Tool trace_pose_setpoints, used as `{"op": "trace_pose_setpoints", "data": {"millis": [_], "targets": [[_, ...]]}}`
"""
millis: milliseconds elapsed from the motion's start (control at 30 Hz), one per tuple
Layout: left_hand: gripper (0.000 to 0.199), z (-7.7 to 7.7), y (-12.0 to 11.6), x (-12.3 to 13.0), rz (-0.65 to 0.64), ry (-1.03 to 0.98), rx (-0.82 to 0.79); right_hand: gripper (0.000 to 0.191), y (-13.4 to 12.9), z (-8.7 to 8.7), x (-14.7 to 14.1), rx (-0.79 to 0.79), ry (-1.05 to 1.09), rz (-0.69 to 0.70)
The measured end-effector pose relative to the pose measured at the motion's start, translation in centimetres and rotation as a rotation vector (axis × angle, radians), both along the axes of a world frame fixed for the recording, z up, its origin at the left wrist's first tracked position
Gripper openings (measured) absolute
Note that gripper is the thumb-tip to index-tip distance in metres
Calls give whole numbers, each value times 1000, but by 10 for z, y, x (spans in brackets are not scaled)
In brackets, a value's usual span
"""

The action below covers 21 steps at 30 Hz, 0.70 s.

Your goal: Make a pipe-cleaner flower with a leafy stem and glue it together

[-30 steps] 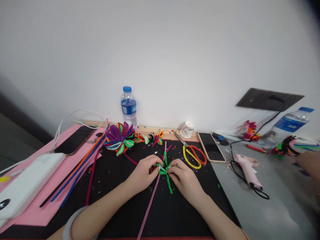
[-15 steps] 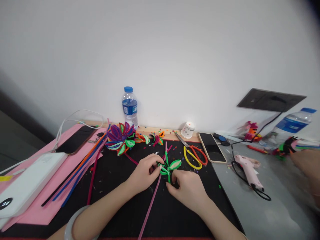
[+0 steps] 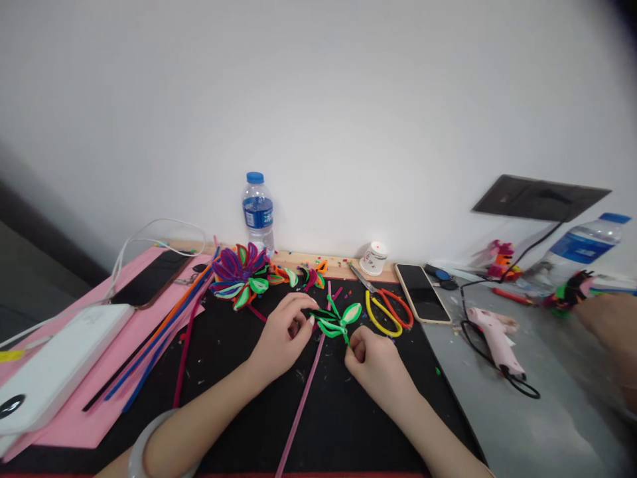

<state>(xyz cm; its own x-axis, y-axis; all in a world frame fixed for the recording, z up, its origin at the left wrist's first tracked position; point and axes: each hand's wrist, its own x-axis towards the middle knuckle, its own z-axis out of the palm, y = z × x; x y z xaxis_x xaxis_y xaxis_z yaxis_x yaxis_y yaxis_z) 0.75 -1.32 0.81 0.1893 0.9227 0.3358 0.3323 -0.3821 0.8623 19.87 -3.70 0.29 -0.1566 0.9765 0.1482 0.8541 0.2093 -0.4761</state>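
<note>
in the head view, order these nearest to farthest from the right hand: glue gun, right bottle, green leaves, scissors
1. green leaves: at the right hand's fingertips
2. scissors: just beyond
3. glue gun: to the right
4. right bottle: far right, by the wall

Head-worn view, facing wall [image 3: 318, 119], tilted down

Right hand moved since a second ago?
Yes: judged against the scissors, the right hand has shifted slightly rightward and toward the bottom of the view.
</note>
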Motion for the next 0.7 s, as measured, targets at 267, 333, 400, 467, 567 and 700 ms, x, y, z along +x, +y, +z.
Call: {"op": "trace_pose_setpoints", "data": {"millis": [267, 333, 400, 467, 567, 700], "targets": [[17, -1, 6, -3, 76, -217, -173, 7, 2, 4, 0, 75, 304, -61], [18, -1, 7, -2, 50, -318, -254, 8, 1, 5, -1, 90, 345, -71], [21, -2, 8, -1, 4, -431, -323, 9, -1, 6, -2, 102, 367, -83], [24, -3, 8, 0, -50, -534, -392, 9, -3, 5, -2, 111, 384, -93], [23, -2, 7, 2, -92, -660, -480, 9, -5, 3, -1, 122, 415, -109], [21, -3, 6, 5, -128, -740, -515, 9, -6, 4, -2, 144, 503, -134]]}}
